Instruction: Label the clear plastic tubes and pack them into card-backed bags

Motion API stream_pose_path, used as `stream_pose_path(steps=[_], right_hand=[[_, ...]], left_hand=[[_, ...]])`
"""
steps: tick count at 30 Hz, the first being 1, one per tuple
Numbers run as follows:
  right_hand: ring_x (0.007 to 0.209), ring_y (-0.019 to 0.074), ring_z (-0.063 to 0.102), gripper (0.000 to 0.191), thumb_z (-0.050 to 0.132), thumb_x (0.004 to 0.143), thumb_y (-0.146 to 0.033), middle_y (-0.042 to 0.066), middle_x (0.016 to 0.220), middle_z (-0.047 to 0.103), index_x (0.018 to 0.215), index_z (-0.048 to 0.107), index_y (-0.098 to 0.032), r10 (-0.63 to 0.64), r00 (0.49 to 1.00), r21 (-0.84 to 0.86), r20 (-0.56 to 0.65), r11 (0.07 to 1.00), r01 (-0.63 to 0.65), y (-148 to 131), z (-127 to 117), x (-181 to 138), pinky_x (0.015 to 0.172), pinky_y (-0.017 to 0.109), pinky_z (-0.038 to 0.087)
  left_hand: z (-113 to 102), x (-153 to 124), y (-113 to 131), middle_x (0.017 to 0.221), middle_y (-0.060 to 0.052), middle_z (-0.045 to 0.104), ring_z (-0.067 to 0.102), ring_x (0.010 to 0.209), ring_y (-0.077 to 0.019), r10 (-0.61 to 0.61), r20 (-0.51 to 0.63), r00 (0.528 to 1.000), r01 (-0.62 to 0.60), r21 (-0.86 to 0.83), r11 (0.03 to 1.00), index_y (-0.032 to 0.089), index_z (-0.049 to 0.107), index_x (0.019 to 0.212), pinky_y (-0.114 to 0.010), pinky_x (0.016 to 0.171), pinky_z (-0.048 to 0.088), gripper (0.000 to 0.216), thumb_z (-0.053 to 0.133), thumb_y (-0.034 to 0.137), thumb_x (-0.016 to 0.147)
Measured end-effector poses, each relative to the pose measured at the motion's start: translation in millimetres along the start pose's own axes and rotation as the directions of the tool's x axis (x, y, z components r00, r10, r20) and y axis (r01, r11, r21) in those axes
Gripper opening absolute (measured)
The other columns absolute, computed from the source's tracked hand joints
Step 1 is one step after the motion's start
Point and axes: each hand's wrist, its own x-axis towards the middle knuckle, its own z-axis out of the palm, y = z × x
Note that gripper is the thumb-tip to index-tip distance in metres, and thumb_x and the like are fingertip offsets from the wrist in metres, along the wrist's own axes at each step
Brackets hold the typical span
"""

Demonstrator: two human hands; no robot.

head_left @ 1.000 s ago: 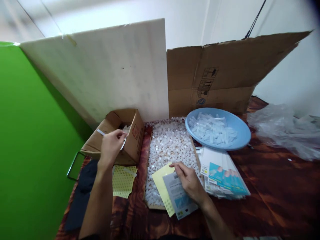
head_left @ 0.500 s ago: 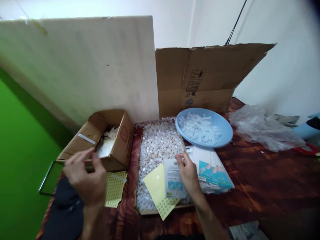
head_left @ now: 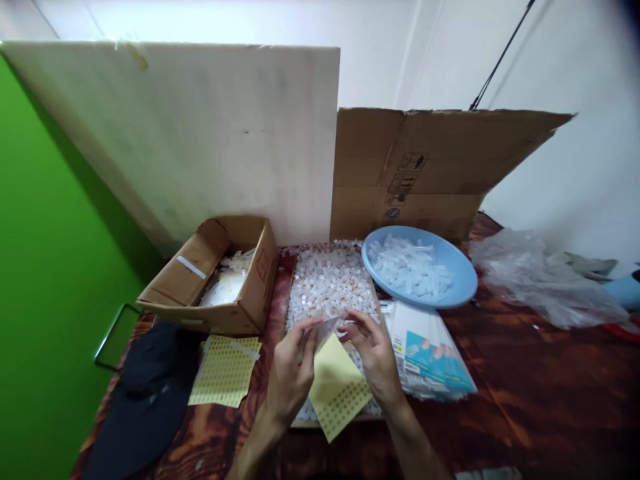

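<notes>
My left hand (head_left: 290, 370) and my right hand (head_left: 373, 353) meet over a flat cardboard tray (head_left: 295, 421) filled with several small white pieces (head_left: 327, 283). Between their fingertips they hold a small clear printed packet (head_left: 323, 330), lifted off the tray. Under my hands a yellow sticker sheet (head_left: 337, 393) lies on the white pieces. A stack of printed packets (head_left: 433, 350) lies just right of my right hand.
A blue bowl (head_left: 453, 290) of clear plastic pieces sits behind the stack. An open cardboard box (head_left: 250, 293) stands at left, with another yellow sticker sheet (head_left: 225, 370) and a black cap (head_left: 145, 400) before it. Crumpled plastic (head_left: 540, 277) lies at right. Board and cardboard panels stand behind.
My left hand came away from the cardboard box and moved right to the tray. The packet, pressed flat by my right hand before, is now raised between both hands.
</notes>
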Motion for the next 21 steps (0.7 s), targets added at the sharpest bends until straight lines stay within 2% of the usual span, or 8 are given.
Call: stream_pose_path(steps=[3, 4, 6, 8, 10, 13, 16, 21], right_hand=[[0.072, 0.0166, 0.067, 0.038, 0.076, 0.086, -0.045, 0.006, 0.097, 0.076, 0.117, 0.073, -0.022, -0.015, 1.0, 0.007, -0.017, 1.0, 0.015, 1.9, -3.8, 5.5, 0.064, 0.028, 0.055], [0.065, 0.0146, 0.064, 0.031, 0.076, 0.087, -0.043, 0.004, 0.086, 0.074, 0.108, 0.075, -0.021, -0.026, 1.0, -0.001, -0.002, 1.0, 0.026, 1.4, -4.4, 6.2, 0.059, 0.026, 0.052], [0.057, 0.0127, 0.06, 0.021, 0.076, 0.087, -0.041, 0.001, 0.072, 0.07, 0.094, 0.077, -0.021, -0.065, 0.998, -0.023, 0.018, 0.998, 0.065, -0.1, -5.1, 6.4, 0.054, 0.025, 0.047], [0.062, 0.0141, 0.063, 0.017, 0.076, 0.088, -0.039, 0.002, 0.077, 0.071, 0.09, 0.078, -0.022, -0.122, 0.992, -0.058, 0.029, 0.991, 0.123, -0.8, -5.8, 6.0, 0.057, 0.025, 0.049], [0.075, 0.0177, 0.069, 0.013, 0.076, 0.088, -0.036, 0.004, 0.087, 0.074, 0.091, 0.079, -0.024, -0.171, 0.985, -0.097, 0.034, 0.98, 0.173, 0.4, -7.2, 5.5, 0.065, 0.027, 0.053], [0.095, 0.0224, 0.07, 0.007, 0.078, 0.086, -0.031, 0.005, 0.096, 0.076, 0.092, 0.08, -0.027, -0.229, 0.973, -0.075, 0.036, 0.97, 0.232, 5.3, -11.4, 4.2, 0.08, 0.032, 0.056], [0.099, 0.023, 0.07, 0.004, 0.079, 0.085, -0.027, 0.005, 0.1, 0.077, 0.088, 0.082, -0.029, -0.241, 0.969, 0.018, 0.054, 0.971, 0.24, 10.6, -17.4, 1.0, 0.084, 0.033, 0.056], [0.107, 0.0241, 0.069, 0.005, 0.078, 0.086, -0.024, 0.006, 0.117, 0.072, 0.086, 0.08, -0.028, -0.199, 0.979, 0.096, 0.048, 0.976, 0.194, 16.4, -26.4, -5.9, 0.086, 0.033, 0.056]], left_hand=[[-4.8, 5.1, 2.5, 0.107, -0.004, 0.076, 0.074, 0.089, -0.0168, -0.058, 0.114, 0.992, 0.073, -0.124, 0.99, 0.025, 0.067, 0.116, -0.024, 0.076, 0.06, 0.023, 0.049, 0.031, 0.104], [-3.9, 6.1, 2.0, 0.109, -0.005, 0.075, 0.073, 0.094, -0.0174, -0.048, 0.118, 0.992, 0.063, -0.13, 0.99, 0.025, 0.068, 0.116, -0.025, 0.08, 0.06, 0.023, 0.05, 0.031, 0.103], [0.3, 6.8, -1.1, 0.114, -0.005, 0.073, 0.07, 0.105, -0.0191, -0.024, 0.025, 0.999, 0.026, -0.084, 0.996, 0.025, 0.07, 0.116, -0.028, 0.089, 0.057, 0.021, 0.055, 0.031, 0.101], [6.4, 5.5, -6.0, 0.115, -0.006, 0.071, 0.068, 0.107, -0.0196, -0.022, -0.123, 0.992, 0.018, -0.04, 0.999, 0.026, 0.071, 0.113, -0.028, 0.089, 0.056, 0.019, 0.062, 0.031, 0.097], [12.0, 2.3, -11.1, 0.112, -0.005, 0.071, 0.069, 0.101, -0.0186, -0.053, -0.2, 0.978, 0.039, -0.072, 0.997, 0.025, 0.073, 0.11, -0.027, 0.084, 0.057, 0.018, 0.068, 0.031, 0.093], [16.2, -3.3, -16.5, 0.105, -0.004, 0.074, 0.07, 0.093, -0.0178, -0.133, -0.225, 0.965, 0.086, -0.208, 0.974, 0.024, 0.075, 0.104, -0.027, 0.083, 0.058, 0.017, 0.074, 0.031, 0.088], [13.3, -6.8, -19.8, 0.095, -0.004, 0.078, 0.072, 0.092, -0.0184, -0.171, -0.243, 0.955, 0.084, -0.333, 0.939, 0.023, 0.078, 0.092, -0.029, 0.089, 0.058, 0.008, 0.078, 0.028, 0.086], [1.3, -10.3, -26.4, 0.094, -0.007, 0.078, 0.074, 0.092, -0.0212, -0.174, -0.113, 0.978, 0.094, -0.503, 0.859, 0.02, 0.077, 0.073, -0.03, 0.083, 0.06, 0.011, 0.086, 0.024, 0.076]])
